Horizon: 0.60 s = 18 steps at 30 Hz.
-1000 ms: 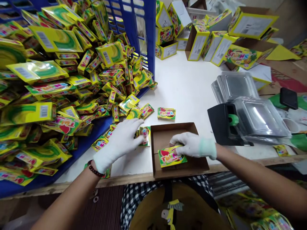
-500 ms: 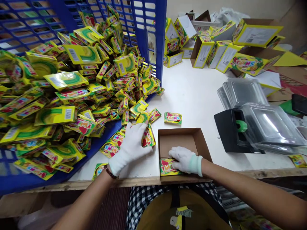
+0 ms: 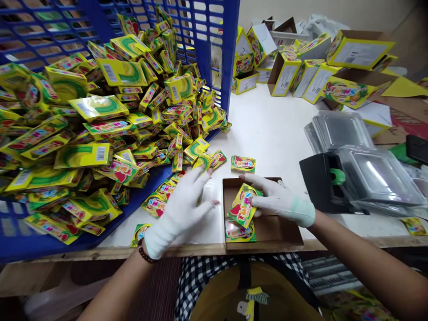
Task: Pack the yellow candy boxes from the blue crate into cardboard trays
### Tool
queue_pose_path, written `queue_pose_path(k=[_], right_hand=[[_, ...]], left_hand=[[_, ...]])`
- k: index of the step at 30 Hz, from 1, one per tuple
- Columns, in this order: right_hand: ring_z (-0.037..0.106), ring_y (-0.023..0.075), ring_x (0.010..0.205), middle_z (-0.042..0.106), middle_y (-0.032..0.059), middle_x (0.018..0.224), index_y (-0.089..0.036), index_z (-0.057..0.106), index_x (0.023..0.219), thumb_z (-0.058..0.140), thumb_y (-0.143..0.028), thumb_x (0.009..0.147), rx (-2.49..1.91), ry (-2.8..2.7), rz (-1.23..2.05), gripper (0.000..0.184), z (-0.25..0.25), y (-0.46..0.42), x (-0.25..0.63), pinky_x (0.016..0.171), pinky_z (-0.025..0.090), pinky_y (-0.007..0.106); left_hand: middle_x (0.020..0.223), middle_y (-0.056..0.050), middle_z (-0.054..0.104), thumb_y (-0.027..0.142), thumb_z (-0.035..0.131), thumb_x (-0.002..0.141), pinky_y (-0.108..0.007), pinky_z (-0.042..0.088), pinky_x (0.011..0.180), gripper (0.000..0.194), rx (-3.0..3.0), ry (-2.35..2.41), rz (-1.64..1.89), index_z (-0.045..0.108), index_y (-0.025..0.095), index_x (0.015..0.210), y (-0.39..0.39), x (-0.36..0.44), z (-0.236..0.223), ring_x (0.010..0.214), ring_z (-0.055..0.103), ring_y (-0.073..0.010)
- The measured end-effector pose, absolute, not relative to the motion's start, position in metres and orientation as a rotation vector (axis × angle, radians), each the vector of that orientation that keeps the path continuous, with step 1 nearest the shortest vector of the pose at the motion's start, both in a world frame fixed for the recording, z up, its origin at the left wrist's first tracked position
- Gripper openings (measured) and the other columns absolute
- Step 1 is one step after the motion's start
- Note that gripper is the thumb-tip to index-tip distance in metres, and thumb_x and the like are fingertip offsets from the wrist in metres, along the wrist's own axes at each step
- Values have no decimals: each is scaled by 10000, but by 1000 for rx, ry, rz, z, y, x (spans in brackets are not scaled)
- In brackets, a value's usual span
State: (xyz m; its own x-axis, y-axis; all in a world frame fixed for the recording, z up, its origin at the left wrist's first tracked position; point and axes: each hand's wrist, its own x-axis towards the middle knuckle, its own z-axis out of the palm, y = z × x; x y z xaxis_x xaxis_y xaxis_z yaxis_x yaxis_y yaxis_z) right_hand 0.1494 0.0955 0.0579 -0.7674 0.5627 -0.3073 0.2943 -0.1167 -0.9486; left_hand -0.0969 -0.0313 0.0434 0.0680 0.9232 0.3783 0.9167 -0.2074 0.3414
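My right hand [image 3: 272, 196], in a white glove with bare fingertips, grips a small yellow-green candy box [image 3: 244, 205], tilted above an open brown cardboard box [image 3: 284, 232]. Another candy box [image 3: 240, 231] lies flat in that cardboard box, at its near left corner. My left hand [image 3: 189, 203], gloved alike, hovers palm down left of the cardboard box. Its fingers are apart and nothing shows between them. Several loose candy boxes [image 3: 155, 205] lie on the table beside it. One more candy box [image 3: 243, 164] rests just beyond the cardboard box.
A blue plastic crate [image 3: 230, 58] on its side spills a heap of candy boxes [image 3: 120, 107] at left. Open yellow display cartons [image 3: 357, 51] stand at the back right. Clear plastic trays [image 3: 374, 174] and a black tape dispenser [image 3: 317, 183] sit at right.
My right hand has risen from inside the cardboard box and now holds a candy box. The candy box near my left fingers is gone from there, and that hand has opened.
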Motion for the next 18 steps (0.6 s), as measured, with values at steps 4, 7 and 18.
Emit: queue_pose_path(k=[4, 7, 18], right_hand=[[658, 168, 842, 621, 38, 1067, -228, 452, 1287, 601, -303, 809, -1251, -1732, 2033, 506, 23, 89, 154, 705, 603, 338], [616, 180, 826, 624, 1, 870, -212, 542, 1131, 585, -286, 811, -1411, -2064, 1614, 331, 0, 86, 146, 763, 548, 349], [524, 243, 966, 602, 90, 1055, -205, 682, 1118, 627, -350, 870, -991, -3075, 766, 292, -8, 89, 135, 858, 399, 366]], left_hand=[[1191, -131, 630, 300, 554, 873, -440, 489, 954, 283, 2154, 2262, 321, 643, 176, 1112, -39, -134, 28, 1100, 600, -292], [1144, -148, 616, 312, 632, 786, -464, 471, 878, 395, 2186, 2284, 4, 632, 183, 1159, -39, -130, 23, 1054, 584, -332], [1344, -202, 503, 114, 568, 723, -494, 444, 871, 462, 2349, 2201, -83, 617, 193, 1176, -20, -134, 14, 1131, 542, -367]])
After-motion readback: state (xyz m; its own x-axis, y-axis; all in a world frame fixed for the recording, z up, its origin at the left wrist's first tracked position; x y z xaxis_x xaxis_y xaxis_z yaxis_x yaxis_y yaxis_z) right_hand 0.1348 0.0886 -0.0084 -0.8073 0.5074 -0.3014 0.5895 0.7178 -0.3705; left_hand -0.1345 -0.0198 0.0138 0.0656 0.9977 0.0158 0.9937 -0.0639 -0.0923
